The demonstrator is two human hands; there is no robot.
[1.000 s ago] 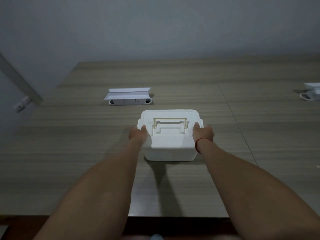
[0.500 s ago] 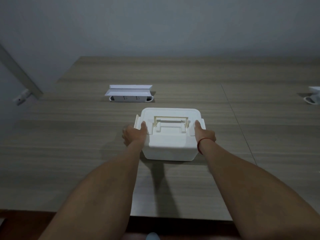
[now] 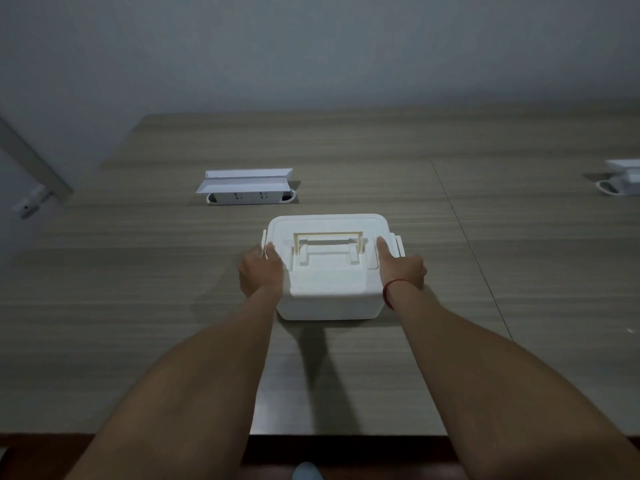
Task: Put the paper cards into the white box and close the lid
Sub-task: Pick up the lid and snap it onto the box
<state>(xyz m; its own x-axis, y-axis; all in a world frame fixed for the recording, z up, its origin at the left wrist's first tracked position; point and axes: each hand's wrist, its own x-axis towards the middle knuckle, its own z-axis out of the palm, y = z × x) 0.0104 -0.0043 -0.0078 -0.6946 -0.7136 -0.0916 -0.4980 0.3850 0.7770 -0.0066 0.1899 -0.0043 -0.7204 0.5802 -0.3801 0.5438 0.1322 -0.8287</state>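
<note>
The white box (image 3: 330,299) stands on the wooden table (image 3: 138,306) in front of me, its lid (image 3: 329,225) on top with a cream handle (image 3: 328,235) lying flat. My left hand (image 3: 259,270) grips the box's left side, thumb on the lid and fingers at the left latch (image 3: 264,240). At the right side, my right hand (image 3: 401,265) holds the box the same way, thumb on the lid beside the right latch (image 3: 398,244), which sticks outward. A red band circles the right wrist. No paper cards show.
A white pop-up socket unit (image 3: 247,190) with raised flaps sits behind the box to the left. Another white socket unit (image 3: 623,181) is at the far right edge. The table's near edge (image 3: 311,435) runs below my forearms.
Both side latches have swung outward from the box under my fingers. The hands stay at the box's sides, and the view has shifted slightly.
</note>
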